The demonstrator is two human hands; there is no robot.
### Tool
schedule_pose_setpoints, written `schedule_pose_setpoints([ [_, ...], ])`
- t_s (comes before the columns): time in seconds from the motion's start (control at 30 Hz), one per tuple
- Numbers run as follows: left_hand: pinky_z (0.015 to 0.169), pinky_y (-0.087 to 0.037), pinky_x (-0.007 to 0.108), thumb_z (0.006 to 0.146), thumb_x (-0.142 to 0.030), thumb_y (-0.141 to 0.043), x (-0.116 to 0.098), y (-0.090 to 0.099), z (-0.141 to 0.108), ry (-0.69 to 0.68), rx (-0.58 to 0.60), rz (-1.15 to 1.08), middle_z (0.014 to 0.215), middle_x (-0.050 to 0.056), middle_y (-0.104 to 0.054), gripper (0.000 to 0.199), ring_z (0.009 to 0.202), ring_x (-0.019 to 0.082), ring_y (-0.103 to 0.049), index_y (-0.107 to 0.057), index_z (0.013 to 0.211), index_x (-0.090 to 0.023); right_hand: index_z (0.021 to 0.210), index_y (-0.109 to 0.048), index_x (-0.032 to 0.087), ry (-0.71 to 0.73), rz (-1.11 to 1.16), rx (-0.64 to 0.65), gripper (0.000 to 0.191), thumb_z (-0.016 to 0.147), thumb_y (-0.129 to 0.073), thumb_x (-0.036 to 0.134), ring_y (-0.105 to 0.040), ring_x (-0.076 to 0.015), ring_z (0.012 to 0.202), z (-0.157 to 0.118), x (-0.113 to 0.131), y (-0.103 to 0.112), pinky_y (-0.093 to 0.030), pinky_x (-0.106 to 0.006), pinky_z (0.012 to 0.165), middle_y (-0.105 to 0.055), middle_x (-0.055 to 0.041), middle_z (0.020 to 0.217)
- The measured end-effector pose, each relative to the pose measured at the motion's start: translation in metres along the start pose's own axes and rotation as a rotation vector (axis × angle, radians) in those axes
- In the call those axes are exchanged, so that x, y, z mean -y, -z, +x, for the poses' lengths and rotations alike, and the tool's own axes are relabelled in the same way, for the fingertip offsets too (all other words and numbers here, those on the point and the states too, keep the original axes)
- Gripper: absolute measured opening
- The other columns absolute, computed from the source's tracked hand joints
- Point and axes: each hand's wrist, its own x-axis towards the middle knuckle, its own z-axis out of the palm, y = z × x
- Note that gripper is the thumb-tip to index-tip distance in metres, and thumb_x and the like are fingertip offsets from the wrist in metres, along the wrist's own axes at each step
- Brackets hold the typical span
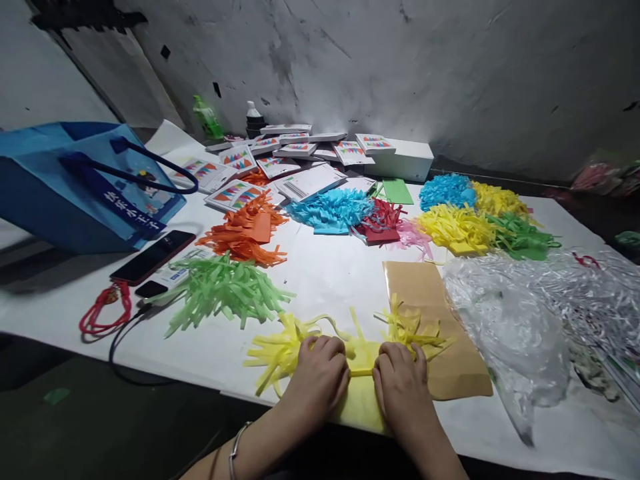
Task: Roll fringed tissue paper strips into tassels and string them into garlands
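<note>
Yellow fringed tissue paper (364,369) lies at the table's front edge, with a narrow folded band across its middle. My left hand (323,373) is closed on the band's left end, fringe fanning out beyond the fingers. On the right end, my right hand (401,377) is closed too, fingers curled over the paper. Part of the yellow sheet hangs between my wrists toward the edge. A brown paper sheet (450,347) lies beside and partly under the right fringe. The fingertips of both hands are mostly hidden.
Light green (227,290), orange (245,233), blue (333,210) and yellow (457,230) fringe bundles lie around. Packets (300,150) are piled behind. At left are a blue bag (85,193) and a phone (153,257); clear plastic (520,333) is at right.
</note>
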Motion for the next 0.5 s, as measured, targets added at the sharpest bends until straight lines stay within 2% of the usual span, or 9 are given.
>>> schedule_pose_setpoints([
  [0.13,0.091,-0.035,0.047,0.080,-0.009,-0.067,-0.004,-0.001,0.004,0.054,-0.009,0.087,0.091,0.004,-0.066,0.012,0.089,0.024,-0.057,-0.063,0.076,-0.019,0.081,-0.053,0.023,-0.068,0.012,-0.038,0.013,0.087,-0.051,0.012,-0.058,-0.0247,0.094,0.001,0.004,-0.001,-0.024,-0.052,0.107,-0.065,-0.0053,0.094],
  [0.23,0.097,-0.032,0.048,0.083,-0.009,-0.070,-0.003,0.000,0.005,-0.078,-0.004,0.106,0.096,0.002,-0.067,0.015,0.093,0.023,-0.057,-0.063,0.078,-0.021,0.082,-0.055,0.023,0.005,0.069,-0.031,0.018,0.089,-0.050,0.008,-0.057,-0.0215,0.099,0.001,0.002,0.000,-0.018,-0.052,0.112,-0.065,-0.0026,0.097],
  [0.33,0.104,-0.026,0.051,0.085,-0.014,-0.074,-0.002,0.000,0.008,-0.226,0.038,0.144,0.093,0.001,-0.068,0.015,0.095,0.023,-0.056,-0.064,0.076,-0.021,0.083,-0.057,0.023,0.115,0.075,-0.001,0.021,0.089,-0.050,0.004,-0.056,-0.0194,0.102,0.000,0.000,0.003,-0.012,-0.051,0.117,-0.065,-0.0008,0.094],
  [0.4,0.103,-0.026,0.052,0.085,-0.014,-0.074,0.000,-0.002,0.013,-0.256,0.046,0.149,0.086,0.001,-0.067,0.016,0.091,0.023,-0.055,-0.064,0.074,-0.020,0.083,-0.057,0.022,0.148,0.071,0.001,0.017,0.090,-0.052,0.007,-0.055,-0.0201,0.103,-0.001,0.000,0.004,-0.011,-0.052,0.118,-0.065,-0.0013,0.092],
  [0.5,0.097,-0.033,0.047,0.083,-0.010,-0.071,0.001,-0.003,0.021,-0.243,0.011,0.092,0.079,0.000,-0.065,0.021,0.082,0.021,-0.054,-0.061,0.066,-0.019,0.082,-0.059,0.022,0.182,0.042,-0.030,0.015,0.093,-0.054,0.012,-0.056,-0.0200,0.101,0.000,0.002,0.002,-0.012,-0.053,0.118,-0.065,-0.0014,0.088],
])
